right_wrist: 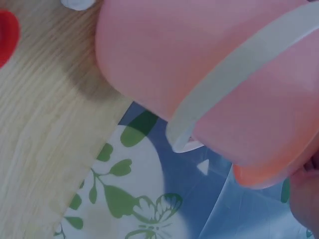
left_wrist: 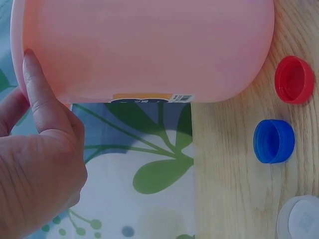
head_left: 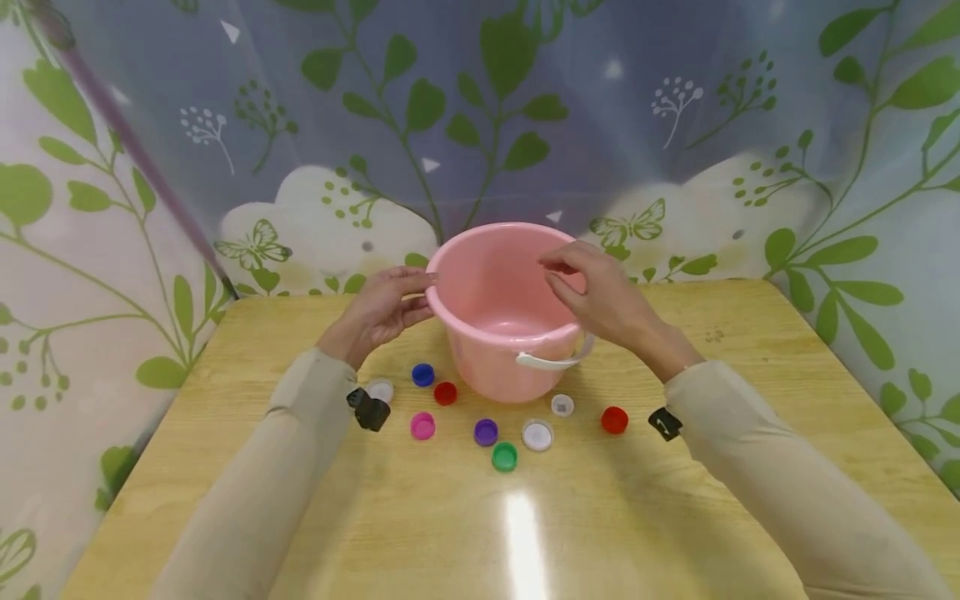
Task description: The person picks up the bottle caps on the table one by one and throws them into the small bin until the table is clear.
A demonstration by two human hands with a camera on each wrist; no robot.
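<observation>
A pink bucket (head_left: 517,367) with a white handle (head_left: 555,362) stands upright on the wooden table. My left hand (head_left: 386,308) pinches its left rim. In the left wrist view, one finger of the left hand (left_wrist: 45,144) lies along the bucket's outer wall (left_wrist: 149,50) and the others are behind the rim. My right hand (head_left: 600,292) is over the right rim, its fingers loosely bent above the opening, with no object visible between them. In the right wrist view only part of the right hand (right_wrist: 305,199) shows beside the rim, past the handle (right_wrist: 234,69).
Several bottle caps lie before the bucket: blue (head_left: 423,375), red (head_left: 446,393), pink (head_left: 423,426), purple (head_left: 486,432), green (head_left: 505,457), and white ones (head_left: 537,435). Another red cap (head_left: 614,420) lies at the right. A leaf-patterned cloth (head_left: 480,125) hangs behind the table (head_left: 420,533).
</observation>
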